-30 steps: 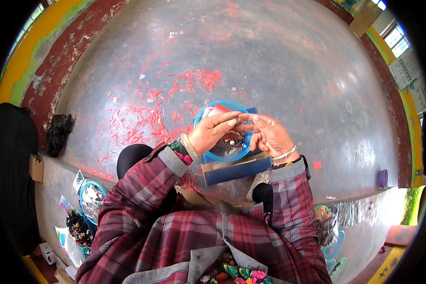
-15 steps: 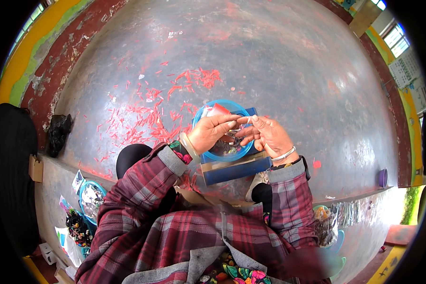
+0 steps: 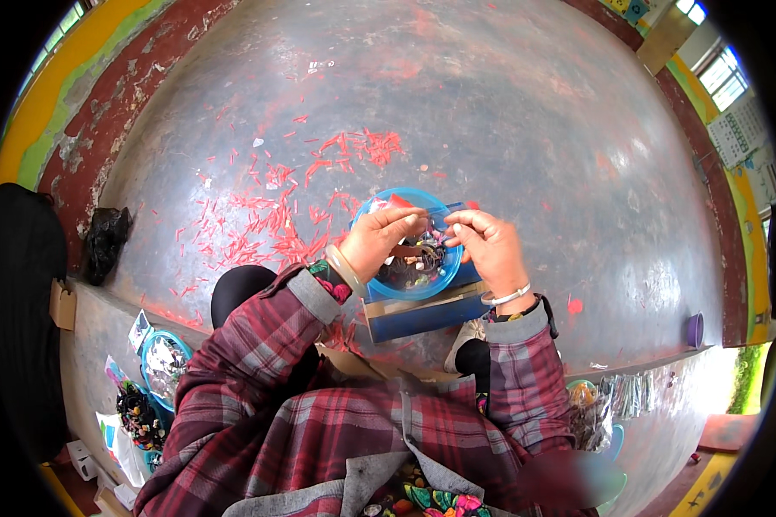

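Head view. A person in a woven maroon-and-grey plaid jacket (image 3: 319,426) holds both bare hands over a round, smooth-walled blue plastic basin (image 3: 445,279). The basin overlaps a blue cardboard box (image 3: 427,320); whether it stands on or inside the box, I cannot tell. The box's straight near edge and raw brown inner face show below the basin's curved rim, and a blue corner shows past the far right. Within the basin lie dark, tangled strands (image 3: 431,255) with small pale bits among them, and, toward the far rim, a red-and-white packet (image 3: 398,202). The left hand (image 3: 372,244), a smooth pale bangle (image 3: 345,270) at its wrist, is half closed over the basin's left rim, thumb and forefinger drawn together. The right hand (image 3: 497,256), with a slim silvery bangle (image 3: 506,295), is loosely curled at the right rim, thumb close to forefinger. I cannot tell whether either has hold of something fine. The worn, glossy grey floor (image 3: 535,121) carries thin red slivers (image 3: 278,234), strewn mostly left of the basin. By the floor's left edge slumps a crinkled black plastic bag (image 3: 108,248); near its right edge stands a small purple tub (image 3: 696,331).
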Tool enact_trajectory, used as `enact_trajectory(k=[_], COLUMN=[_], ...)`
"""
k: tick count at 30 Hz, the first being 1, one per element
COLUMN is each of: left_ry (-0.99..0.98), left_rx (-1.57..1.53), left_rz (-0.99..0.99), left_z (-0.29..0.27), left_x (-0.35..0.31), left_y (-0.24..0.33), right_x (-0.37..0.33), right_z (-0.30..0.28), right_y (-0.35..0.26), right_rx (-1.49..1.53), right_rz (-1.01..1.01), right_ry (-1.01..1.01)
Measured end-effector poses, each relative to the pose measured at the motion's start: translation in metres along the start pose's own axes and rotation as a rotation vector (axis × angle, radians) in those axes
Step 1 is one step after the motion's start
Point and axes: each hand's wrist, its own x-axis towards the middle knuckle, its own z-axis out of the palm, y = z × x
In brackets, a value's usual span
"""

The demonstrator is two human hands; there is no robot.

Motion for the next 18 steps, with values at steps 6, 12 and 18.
enact_trajectory(k=[6,12,18], left_ry=[-0.026,-0.082,0.017], left_rx=[0.483,0.404,0.306], left_rz=[0.226,0.237,0.225], left_z=[0.004,0.001,-0.001], left_x=[-0.004,-0.001,0.004], left_y=[0.008,-0.008,-0.012], right_x=[-0.005,-0.003,0.002], right_z=[0.01,0.02,0.024], right_y=[-0.002,0.002,-0.004], right_rx=[-0.718,-0.772,-0.754], right_rz=[-0.502,-0.563,-0.637], right_ry=[0.075,-0.041,-0.11])
